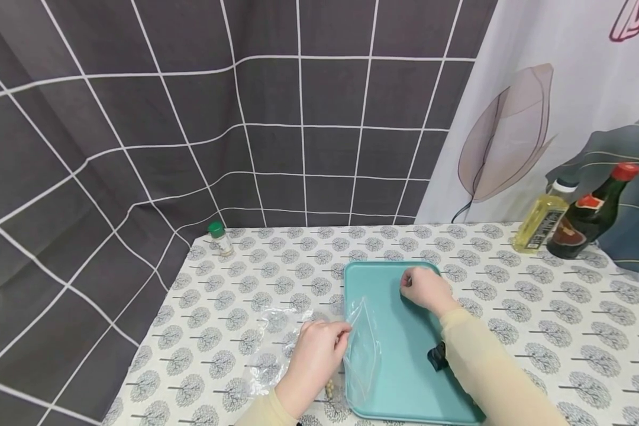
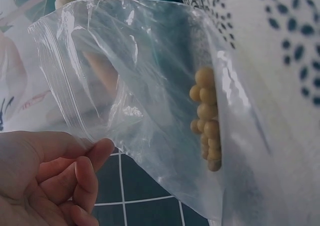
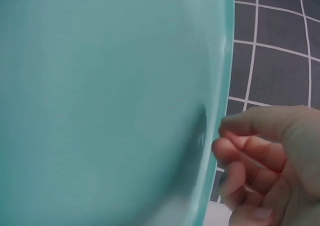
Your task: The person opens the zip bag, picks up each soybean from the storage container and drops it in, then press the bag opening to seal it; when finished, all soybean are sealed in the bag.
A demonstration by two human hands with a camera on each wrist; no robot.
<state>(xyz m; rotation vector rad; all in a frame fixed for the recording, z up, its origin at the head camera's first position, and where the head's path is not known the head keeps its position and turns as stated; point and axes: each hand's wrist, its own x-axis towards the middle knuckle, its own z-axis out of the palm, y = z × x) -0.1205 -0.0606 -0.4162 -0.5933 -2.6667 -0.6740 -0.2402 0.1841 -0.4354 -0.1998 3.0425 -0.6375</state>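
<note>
A clear zip bag [image 2: 150, 85] stands open at the tray's left edge; my left hand [image 1: 319, 349] pinches its rim between thumb and forefinger. Several round yellow soybeans [image 2: 206, 118] lie in the bottom of the bag. Over the far right part of the turquoise tray [image 1: 394, 355] is my right hand [image 1: 426, 289], fingers curled, thumb and forefinger tips close together. In the right wrist view those fingertips [image 3: 225, 148] are near the tray's rim; whether something small sits between them is unclear.
Another crumpled clear plastic sheet or bag [image 1: 271, 337] lies left of the tray. A green-capped jar [image 1: 220, 238] stands at the back left. An oil bottle [image 1: 544, 219] and a dark red-capped bottle [image 1: 588, 219] stand at the back right. A black object [image 1: 438, 357] is beside the right sleeve.
</note>
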